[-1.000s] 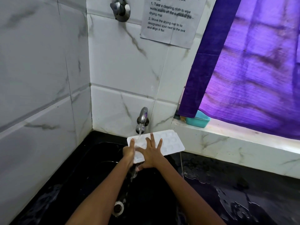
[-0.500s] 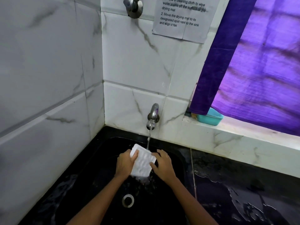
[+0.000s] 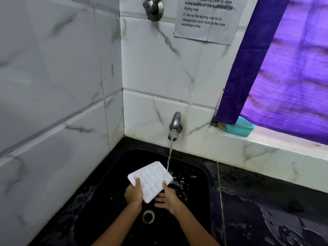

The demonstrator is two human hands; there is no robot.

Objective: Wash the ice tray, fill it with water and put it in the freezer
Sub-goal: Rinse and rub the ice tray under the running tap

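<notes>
Ice tray (image 3: 150, 180) unmarked; both hands grip it.

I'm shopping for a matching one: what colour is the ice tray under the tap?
White, with rows of rounded bumps; the ice tray shows best in the head view.

— What are the walls like in here?

— Glossy white marble-look tiles with grey veins (image 3: 53, 86), meeting in a corner. A round chrome valve knob (image 3: 153, 8) sits high up, beside a printed paper notice (image 3: 207, 20) stuck to the tile.

— And the window?

— A purple curtain (image 3: 287, 68) covers it, daylight glowing through. A small teal plastic tub (image 3: 239, 129) stands on the white marble sill (image 3: 266, 150) under its hem.

— Below that?

— A wet, shiny black stone tabletop (image 3: 266, 210) around a black sink basin (image 3: 110, 201).
</notes>
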